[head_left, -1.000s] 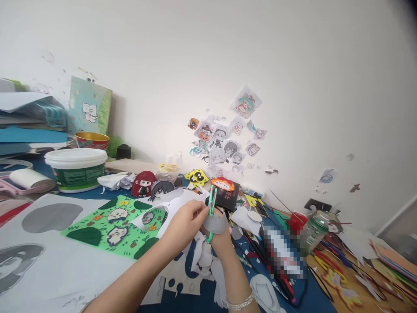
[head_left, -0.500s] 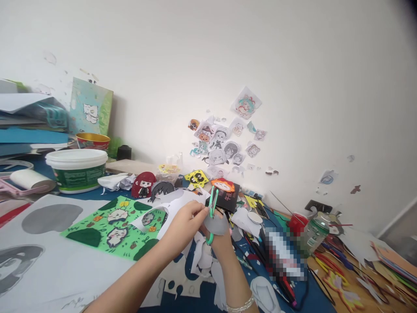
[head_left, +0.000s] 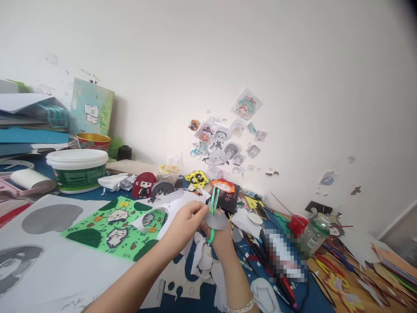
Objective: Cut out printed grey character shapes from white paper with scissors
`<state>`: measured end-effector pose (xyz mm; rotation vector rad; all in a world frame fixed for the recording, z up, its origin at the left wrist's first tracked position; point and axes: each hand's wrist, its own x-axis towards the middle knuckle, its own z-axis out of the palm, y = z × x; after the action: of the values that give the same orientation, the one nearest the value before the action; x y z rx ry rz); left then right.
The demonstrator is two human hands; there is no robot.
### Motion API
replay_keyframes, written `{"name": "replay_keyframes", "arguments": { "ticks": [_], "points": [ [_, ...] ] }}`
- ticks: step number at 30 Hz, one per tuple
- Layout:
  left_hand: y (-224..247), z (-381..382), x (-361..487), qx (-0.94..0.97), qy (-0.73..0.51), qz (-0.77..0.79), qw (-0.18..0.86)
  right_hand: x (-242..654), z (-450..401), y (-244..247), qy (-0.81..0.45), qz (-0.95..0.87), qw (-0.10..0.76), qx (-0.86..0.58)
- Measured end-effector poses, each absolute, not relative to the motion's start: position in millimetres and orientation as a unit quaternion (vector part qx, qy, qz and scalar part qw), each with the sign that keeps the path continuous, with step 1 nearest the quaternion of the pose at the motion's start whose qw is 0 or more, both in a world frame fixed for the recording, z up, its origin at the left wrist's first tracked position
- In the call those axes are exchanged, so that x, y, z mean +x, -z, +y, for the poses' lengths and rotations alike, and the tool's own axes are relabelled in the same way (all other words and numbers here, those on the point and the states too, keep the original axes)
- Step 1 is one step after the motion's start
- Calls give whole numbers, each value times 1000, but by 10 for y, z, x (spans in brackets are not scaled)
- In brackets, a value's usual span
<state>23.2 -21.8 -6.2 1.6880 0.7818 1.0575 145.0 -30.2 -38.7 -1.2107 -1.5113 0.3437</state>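
Observation:
My left hand (head_left: 189, 217) is closed, its thumb and fingers pinching the edge of a small grey paper piece (head_left: 219, 221). Behind that paper, my right hand (head_left: 223, 241) is wrapped round the green scissors (head_left: 213, 204), its fingers mostly hidden. The scissors' narrow blades point up and away, and a green handle loop shows below the paper. Beneath my wrists lie white paper offcuts (head_left: 203, 256). Left of my hands is a green sheet (head_left: 100, 226) with drawn animals, beside a large white sheet (head_left: 94, 274) bearing grey shapes.
A white-lidded tub (head_left: 78, 171) stands at the back left near a paint roller (head_left: 32, 179). Paper character cutouts (head_left: 143, 185) lie along the wall. On the right are pens (head_left: 288, 291), a glass jar (head_left: 316, 234) and coloured papers (head_left: 394, 256).
The grey paper has turned and now shows a flatter, narrower shape. The scissors' blades have come closer together. Both hands stay in nearly the same place.

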Motion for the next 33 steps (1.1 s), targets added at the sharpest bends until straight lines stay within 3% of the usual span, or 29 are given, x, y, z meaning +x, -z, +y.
{"name": "replay_keyframes", "arguments": {
  "ticks": [6, 11, 18, 23, 33],
  "points": [
    [79, -132, 211, 696, -482, 362, 391, 1491, -309, 383, -154, -657, 505, -539],
    [107, -45, 181, 660, -505, 386, 401, 1540, -328, 420, -162, -616, 491, -594],
    [88, -1, 150, 540, -534, 355, 545, 1578, -210, 527, -248, -533, 580, -564],
    [94, 1, 144, 503, -556, 353, 560, 1571, -230, 450, -325, -463, 672, -479],
    [161, 40, 185, 546, -547, 320, 548, 1492, -278, 467, -246, -508, 658, -499]
  ]
}}
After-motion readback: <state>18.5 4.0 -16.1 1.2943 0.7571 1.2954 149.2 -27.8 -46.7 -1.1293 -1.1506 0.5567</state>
